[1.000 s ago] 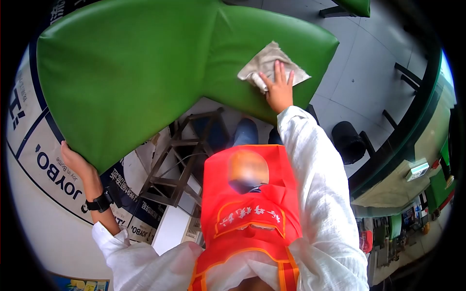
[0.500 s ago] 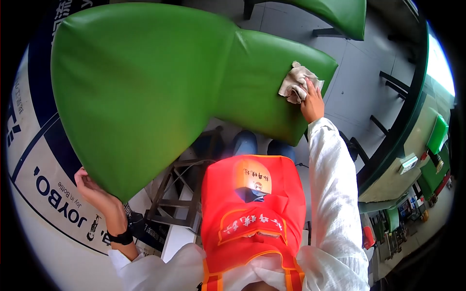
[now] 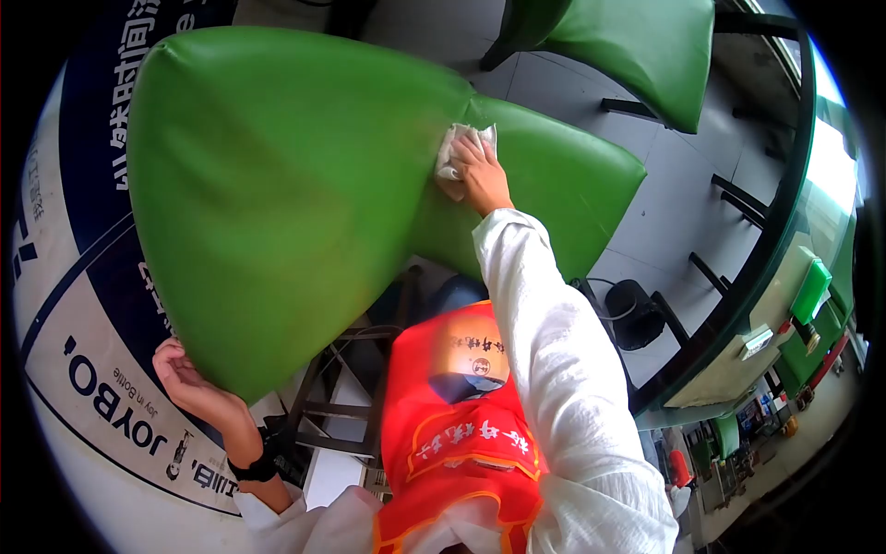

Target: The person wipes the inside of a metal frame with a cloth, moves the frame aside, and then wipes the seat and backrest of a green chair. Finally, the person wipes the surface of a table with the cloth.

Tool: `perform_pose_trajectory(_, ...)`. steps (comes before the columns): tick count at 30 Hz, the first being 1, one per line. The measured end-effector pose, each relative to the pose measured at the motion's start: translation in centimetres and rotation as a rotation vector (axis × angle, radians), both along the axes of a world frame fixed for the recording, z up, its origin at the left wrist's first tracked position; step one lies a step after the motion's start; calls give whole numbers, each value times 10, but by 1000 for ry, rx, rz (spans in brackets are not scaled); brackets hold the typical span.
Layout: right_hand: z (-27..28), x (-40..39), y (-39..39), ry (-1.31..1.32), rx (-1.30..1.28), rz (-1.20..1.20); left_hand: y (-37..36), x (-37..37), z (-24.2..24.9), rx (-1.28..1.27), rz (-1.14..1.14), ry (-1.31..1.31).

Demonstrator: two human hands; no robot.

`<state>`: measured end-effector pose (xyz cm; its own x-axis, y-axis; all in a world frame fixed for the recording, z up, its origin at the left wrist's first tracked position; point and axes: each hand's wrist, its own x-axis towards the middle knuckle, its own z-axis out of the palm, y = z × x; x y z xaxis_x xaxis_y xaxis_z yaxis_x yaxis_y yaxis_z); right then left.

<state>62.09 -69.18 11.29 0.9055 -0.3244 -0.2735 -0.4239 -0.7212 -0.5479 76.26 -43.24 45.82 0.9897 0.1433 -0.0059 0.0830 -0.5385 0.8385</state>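
Green chair (image 3: 277,185): right hand (image 3: 484,177), fingers slightly spread, should press cloth (image 3: 450,152) evenly along crease (image 3: 470,105); left hand (image 3: 189,383) seems loosely curled.

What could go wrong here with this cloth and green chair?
The cloth under the right hand sits at the crease of the green chair, so it might snag or miss dirt there. The left hand is only at the chair's corner, so firm pressure might shift it.

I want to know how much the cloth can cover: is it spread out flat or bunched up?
Bunched: the cloth shows crumpled folds beside the right hand.
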Motion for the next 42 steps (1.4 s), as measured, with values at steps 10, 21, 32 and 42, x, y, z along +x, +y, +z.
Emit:
perform_pose_trajectory(10, -18, -62, -111, 106, -305, -282, -29, -46, 3, 350, -39, -439)
perform_pose_trajectory(21, 13, -175, -148, 94, 51, -385, -299, -159, -272, 436, -1384, 376)
perform_pose_trajectory(32, -1, -93, -48, -209, 371, -62, -211, -147, -333, 591, -1046, 359)
perform_pose_trajectory(42, -9, -147, -162, -241, 40, -401, -377, -198, -336, 308, -1121, 426)
